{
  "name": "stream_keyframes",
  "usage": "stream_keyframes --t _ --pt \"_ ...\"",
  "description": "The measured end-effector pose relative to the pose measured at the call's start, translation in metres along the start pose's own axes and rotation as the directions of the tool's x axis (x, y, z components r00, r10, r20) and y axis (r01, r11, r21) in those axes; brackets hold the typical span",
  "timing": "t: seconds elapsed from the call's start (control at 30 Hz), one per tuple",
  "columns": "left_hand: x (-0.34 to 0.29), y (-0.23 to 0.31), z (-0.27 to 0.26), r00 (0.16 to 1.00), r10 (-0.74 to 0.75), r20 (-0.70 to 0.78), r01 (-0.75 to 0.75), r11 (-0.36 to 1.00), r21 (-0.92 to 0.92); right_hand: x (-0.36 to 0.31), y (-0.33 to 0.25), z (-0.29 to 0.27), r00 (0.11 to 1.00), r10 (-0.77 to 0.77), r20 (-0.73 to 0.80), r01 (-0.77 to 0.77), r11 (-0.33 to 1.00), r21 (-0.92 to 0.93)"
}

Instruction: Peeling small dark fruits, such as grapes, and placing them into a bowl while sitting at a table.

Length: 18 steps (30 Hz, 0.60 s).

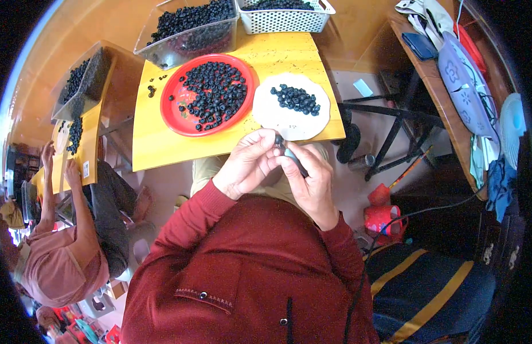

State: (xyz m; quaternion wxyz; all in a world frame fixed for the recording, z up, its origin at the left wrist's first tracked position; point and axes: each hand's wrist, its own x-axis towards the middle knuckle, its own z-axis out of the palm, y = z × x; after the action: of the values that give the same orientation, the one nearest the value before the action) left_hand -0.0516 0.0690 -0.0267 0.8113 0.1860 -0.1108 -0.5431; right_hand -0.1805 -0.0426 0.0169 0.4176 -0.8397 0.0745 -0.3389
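Note:
My left hand point(250, 163) pinches a small dark round bead-like piece point(278, 139) between thumb and fingertips, just past the near edge of the yellow table. Close against it, my right hand point(309, 182) is closed around a small dark object with a pale bluish part point(290, 153); its kind is mostly hidden by the fingers. Beyond my hands lies a white scalloped plate point(266, 117) with a cluster of the same dark pieces point(297, 100). To its left, a round red tray point(167, 114) holds many more, loosely spread.
At the table's point(148, 150) far edge stand a clear bin point(183, 54) and a white perforated basket point(286, 23), both full of dark pieces. A co-worker point(68, 252) sits at another table on the left. A wooden side table point(444, 103) and a striped seat point(423, 292) flank my right.

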Motion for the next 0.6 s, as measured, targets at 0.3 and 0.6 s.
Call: stream_keyframes --t 0.3,0.6 --pt "-0.0057 -0.0013 -0.0011 1.0 0.022 -0.011 -0.021 0.999 0.029 -0.0042 0.0003 0.0035 1.0 0.027 0.012 -0.027 1.0 0.012" --pt "-0.0076 -0.0088 0.0026 0.999 0.033 -0.015 -0.032 0.997 0.069 -0.0078 0.0021 -0.0007 1.0 0.016 -0.015 -0.016 0.999 0.032"
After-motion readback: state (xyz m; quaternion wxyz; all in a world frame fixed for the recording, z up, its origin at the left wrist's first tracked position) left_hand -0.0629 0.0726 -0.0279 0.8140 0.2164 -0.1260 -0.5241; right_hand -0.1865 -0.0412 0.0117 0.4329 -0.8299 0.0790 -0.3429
